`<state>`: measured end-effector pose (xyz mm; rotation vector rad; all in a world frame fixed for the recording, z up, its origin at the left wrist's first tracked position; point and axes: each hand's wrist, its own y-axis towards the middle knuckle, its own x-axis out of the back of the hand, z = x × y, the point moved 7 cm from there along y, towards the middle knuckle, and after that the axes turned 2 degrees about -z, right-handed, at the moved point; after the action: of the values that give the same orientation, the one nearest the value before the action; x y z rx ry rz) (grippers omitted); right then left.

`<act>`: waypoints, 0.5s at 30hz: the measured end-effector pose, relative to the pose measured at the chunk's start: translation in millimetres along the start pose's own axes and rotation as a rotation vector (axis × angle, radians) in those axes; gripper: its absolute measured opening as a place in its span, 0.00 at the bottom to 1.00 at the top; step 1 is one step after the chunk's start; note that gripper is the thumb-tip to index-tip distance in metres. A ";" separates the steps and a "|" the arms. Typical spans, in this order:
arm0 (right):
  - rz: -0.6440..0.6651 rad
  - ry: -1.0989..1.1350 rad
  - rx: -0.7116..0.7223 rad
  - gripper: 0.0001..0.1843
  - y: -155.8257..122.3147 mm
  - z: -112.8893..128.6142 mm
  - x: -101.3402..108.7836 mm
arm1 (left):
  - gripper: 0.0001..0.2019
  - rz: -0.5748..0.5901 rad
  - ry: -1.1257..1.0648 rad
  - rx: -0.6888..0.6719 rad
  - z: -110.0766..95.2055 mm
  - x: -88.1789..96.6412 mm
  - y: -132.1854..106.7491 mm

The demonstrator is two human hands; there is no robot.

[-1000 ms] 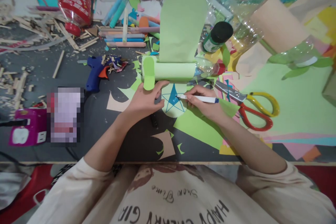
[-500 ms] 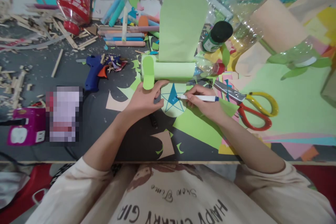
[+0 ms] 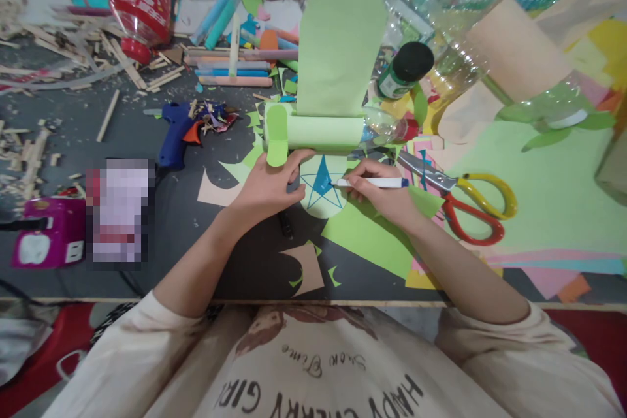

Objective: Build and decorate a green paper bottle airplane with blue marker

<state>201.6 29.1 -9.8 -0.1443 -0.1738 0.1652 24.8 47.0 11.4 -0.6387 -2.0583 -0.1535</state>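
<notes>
My right hand (image 3: 369, 184) pinches a white marker (image 3: 385, 182) with a dark blue end, lying nearly level, its tip on a star drawn on a light green paper piece (image 3: 326, 208). The star has blue outlines; its top point and part of the middle are filled in blue. My left hand (image 3: 277, 183) rests at the paper's left edge, thumb and forefinger spread apart. Just above lies a plastic bottle (image 3: 323, 132) wrapped in pale green paper, with a red cap. My left fingers are close against it; whether they press on it I cannot tell. A tall rounded green paper piece (image 3: 340, 46) rises behind.
Scissors (image 3: 473, 206) with yellow and red handles lie right, over coloured paper. A blue glue gun (image 3: 176, 130) is at left, beside wood sticks and a purple box (image 3: 49, 232). A dark-capped jar (image 3: 405, 70), markers (image 3: 232, 72) and plastic bottles stand further back.
The marker tip has shifted slightly on the star, and the blue fill in its middle has grown a little. My left hand has stayed in place.
</notes>
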 end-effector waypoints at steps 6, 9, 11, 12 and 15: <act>-0.008 0.011 -0.026 0.12 0.4 1.1 0.9 | 0.26 0.001 0.019 0.003 0.7 0.1 -0.3; -0.019 0.011 -0.018 0.09 0.6 3.1 2.4 | 0.26 0.009 0.019 0.012 1.2 0.1 -0.7; -0.012 -0.011 -0.009 0.09 0.8 4.9 2.4 | 0.26 0.015 0.022 0.014 0.9 0.2 -0.7; -0.003 -0.019 -0.012 0.09 0.9 5.3 2.0 | 0.26 0.017 0.025 0.015 0.6 0.3 -0.6; 0.004 -0.019 -0.019 0.08 1.0 6.0 1.8 | 0.26 0.020 0.026 0.013 0.1 0.0 -0.5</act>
<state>202.1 31.1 -3.8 -0.1617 -0.1939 0.1689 24.5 46.6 11.3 -0.6462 -2.0260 -0.1357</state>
